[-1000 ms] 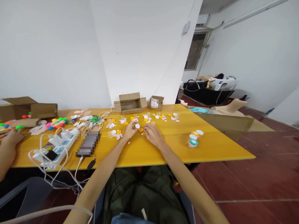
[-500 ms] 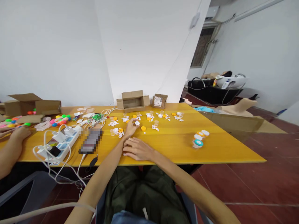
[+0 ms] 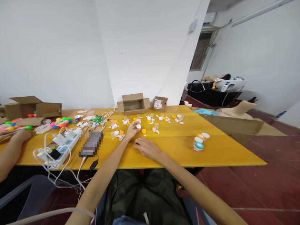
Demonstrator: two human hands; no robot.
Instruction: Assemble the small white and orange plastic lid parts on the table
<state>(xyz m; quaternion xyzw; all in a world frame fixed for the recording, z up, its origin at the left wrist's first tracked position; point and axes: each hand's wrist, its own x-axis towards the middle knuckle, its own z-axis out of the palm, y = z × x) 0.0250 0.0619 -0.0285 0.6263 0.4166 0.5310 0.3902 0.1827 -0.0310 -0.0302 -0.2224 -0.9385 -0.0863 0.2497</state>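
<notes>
Left hand [image 3: 132,130] pinching white cap [image 3: 138,126] at fingertips, over middle of table [image 3: 178,150]. Cap's round face turned toward wearer; widest across that face, exact tilt too small to tell. Yellow cap [image 3: 144,131] just right of it. Right hand [image 3: 148,148] nearer table edge, fingers bent, pointing left; cannot tell if gripping anything. Cardboard box [image 3: 133,107] farther back.

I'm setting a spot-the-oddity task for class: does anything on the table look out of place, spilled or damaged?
No spill or damage shows. White cords look messy, tangled by the power strip and drooping past the table edge. One tiny white piece lies near the yellow lid, apart from the piles of parts.
</notes>
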